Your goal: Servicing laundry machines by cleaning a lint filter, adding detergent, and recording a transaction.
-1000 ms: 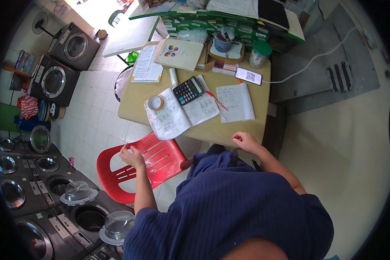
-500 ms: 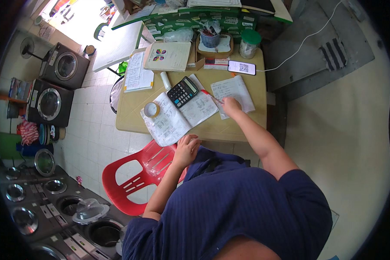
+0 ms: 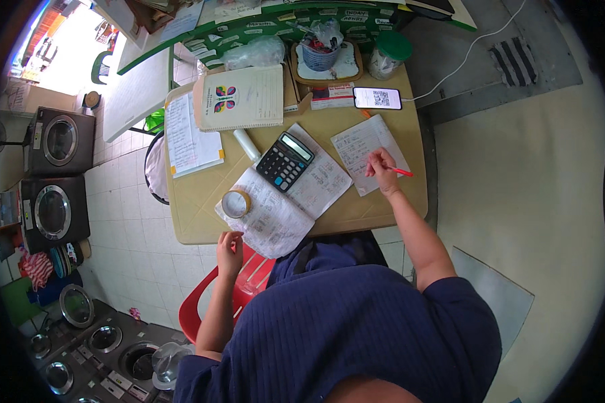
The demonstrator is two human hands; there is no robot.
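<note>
My right hand is closed round a red pen above a small sheet of written paper on the table's right side. The pen's red end points right, away from the sheet. My left hand is at the table's front edge by the lower left corner of an open notebook. Its fingers are loosely bent, with nothing visible in them. On the notebook lie a black calculator and a roll of tape.
Behind the notebook are a spiral notebook, written sheets, a blue pen basket, a green-lidded jar and a phone on a white cable. A red chair is at the table's front; washing machines line the left.
My right hand has pulled back toward me, and the pen has turned from pointing left to pointing right. My left hand has moved left along the table edge. The view has shifted.
</note>
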